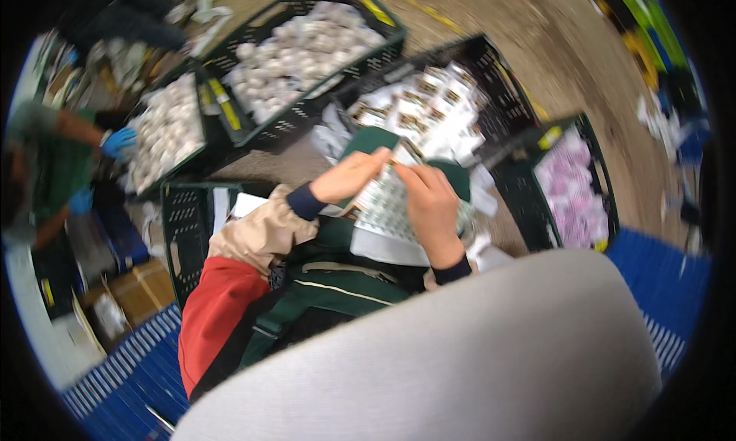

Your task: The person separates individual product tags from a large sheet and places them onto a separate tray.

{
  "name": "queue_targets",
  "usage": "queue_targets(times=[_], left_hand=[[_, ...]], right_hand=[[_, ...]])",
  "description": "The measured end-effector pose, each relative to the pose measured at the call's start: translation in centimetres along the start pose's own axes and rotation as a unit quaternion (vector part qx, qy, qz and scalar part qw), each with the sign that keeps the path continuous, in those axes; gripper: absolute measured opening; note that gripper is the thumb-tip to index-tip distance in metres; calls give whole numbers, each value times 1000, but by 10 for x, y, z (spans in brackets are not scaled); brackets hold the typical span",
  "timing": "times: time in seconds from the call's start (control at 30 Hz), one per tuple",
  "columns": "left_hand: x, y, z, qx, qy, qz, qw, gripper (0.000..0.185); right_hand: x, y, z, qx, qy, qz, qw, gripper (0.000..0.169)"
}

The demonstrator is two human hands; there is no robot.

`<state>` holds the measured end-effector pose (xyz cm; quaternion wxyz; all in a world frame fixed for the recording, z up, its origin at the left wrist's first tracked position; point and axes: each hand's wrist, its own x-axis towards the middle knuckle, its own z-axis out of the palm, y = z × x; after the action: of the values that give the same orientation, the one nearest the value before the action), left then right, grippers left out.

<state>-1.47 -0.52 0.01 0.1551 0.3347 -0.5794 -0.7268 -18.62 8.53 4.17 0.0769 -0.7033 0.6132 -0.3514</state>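
Above my lap is a piece of patterned plastic packaging (382,211) with a green-grey print, a plain white lower end and a brown-and-white upper end. My right hand (428,205) grips it along the right side, fingers bent towards the upper end. My left hand (353,176) comes in from the left, its fingertips at the same upper end, close to my right fingers; its thumb is hidden. Just beyond my hands stands a black plastic crate (506,90) holding many small white packets (425,110) with brown printed ends. Motion blurs the packaging's details.
Green crates (310,90) of garlic bulbs (310,44) stand ahead left; a person's blue-gloved hand (119,143) touches one. A crate (520,196) of pink-and-white packs (572,193) is at right. Another crate (187,239) sits by my left arm. Blue slatted plastic (661,274) lies both sides.
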Motion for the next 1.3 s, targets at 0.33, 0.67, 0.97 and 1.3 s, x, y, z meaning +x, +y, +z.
queue_targets(times=[0.33, 0.67, 0.97, 1.3], left_hand=[[26, -67, 9, 19, 61, 5, 998, 40], [29, 29, -38, 113, -8, 229, 967, 23], [30, 97, -22, 25, 26, 212, 977, 54], [-4, 104, -26, -61, -79, 15, 995, 24]], right_hand=[[-5, 33, 2, 27, -120, -245, 962, 44], [49, 30, -34, 223, -13, 100, 970, 82], [86, 17, -34, -24, 89, -36, 995, 56], [107, 39, -52, 15, 245, 53, 968, 51]])
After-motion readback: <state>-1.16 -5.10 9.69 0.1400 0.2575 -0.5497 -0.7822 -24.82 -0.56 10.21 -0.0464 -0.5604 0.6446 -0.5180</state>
